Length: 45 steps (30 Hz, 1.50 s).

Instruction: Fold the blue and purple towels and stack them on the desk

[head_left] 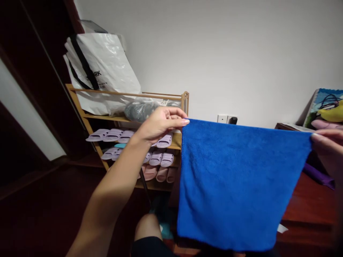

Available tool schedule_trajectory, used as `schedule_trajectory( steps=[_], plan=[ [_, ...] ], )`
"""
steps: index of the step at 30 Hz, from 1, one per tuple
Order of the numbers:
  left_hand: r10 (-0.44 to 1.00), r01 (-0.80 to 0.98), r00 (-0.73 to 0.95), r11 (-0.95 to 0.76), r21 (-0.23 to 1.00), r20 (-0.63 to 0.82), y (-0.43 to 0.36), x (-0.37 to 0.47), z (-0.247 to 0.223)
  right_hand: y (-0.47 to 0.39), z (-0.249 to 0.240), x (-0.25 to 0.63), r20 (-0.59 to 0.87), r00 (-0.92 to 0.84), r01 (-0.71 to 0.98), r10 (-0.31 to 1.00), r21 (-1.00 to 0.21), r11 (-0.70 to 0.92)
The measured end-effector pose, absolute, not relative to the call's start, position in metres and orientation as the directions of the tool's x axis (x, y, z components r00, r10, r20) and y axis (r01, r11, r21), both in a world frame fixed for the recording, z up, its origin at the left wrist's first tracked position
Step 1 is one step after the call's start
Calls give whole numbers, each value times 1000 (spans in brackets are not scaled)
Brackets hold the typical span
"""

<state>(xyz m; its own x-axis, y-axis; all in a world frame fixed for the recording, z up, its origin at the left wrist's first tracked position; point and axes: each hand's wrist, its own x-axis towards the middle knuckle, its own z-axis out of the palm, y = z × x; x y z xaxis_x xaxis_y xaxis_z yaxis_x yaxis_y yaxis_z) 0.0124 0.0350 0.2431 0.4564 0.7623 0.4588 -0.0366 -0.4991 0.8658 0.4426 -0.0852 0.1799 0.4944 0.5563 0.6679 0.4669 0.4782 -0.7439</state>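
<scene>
A blue towel (238, 185) hangs spread out in the air between my two hands. With thumb and fingers, my left hand (164, 123) pinches its upper left corner. At the right edge of the view, my right hand (328, 141) grips the upper right corner, and part of that hand is cut off by the frame. The towel's top edge is stretched nearly straight, and its lower part falls loosely with soft folds. Behind the towel, part of the dark red table is hidden.
To the left stands a wooden shoe rack (184, 103) with lilac slippers (164, 141) and pink slippers (162, 174). A white bag (107, 57) rests on top. A wall socket (222, 118) is behind. On the right, a reddish table (316, 203) bears a purple item (317, 175).
</scene>
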Motion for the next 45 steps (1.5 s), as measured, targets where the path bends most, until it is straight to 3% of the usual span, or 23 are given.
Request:
schedule_trajectory(
  steps=[3, 7, 13, 31, 38, 45],
  plan=[
    [761, -32, 525, -429, 903, 380, 56, 13, 218, -67, 161, 434, 528, 470, 346, 708, -848, 402],
    [770, -20, 573, -328, 944, 280, 92, 20, 175, -23, 129, 447, 424, 416, 333, 805, -894, 299],
    [838, -47, 514, -183, 982, 181, 148, 34, 118, 33, 90, 453, 372, 378, 337, 847, -908, 249],
    [963, 159, 247, -151, 976, 109, 246, 82, 34, 150, 13, 474, 194, 377, 458, 906, -889, 0],
    [976, 432, 130, -212, 877, 172, 268, 101, 11, 181, -11, 475, 159, 388, 559, 908, -824, -94],
    [927, 703, 209, -363, 611, 310, 263, 108, 3, 188, -17, 463, 199, 411, 739, 890, -644, -197]
  ],
)
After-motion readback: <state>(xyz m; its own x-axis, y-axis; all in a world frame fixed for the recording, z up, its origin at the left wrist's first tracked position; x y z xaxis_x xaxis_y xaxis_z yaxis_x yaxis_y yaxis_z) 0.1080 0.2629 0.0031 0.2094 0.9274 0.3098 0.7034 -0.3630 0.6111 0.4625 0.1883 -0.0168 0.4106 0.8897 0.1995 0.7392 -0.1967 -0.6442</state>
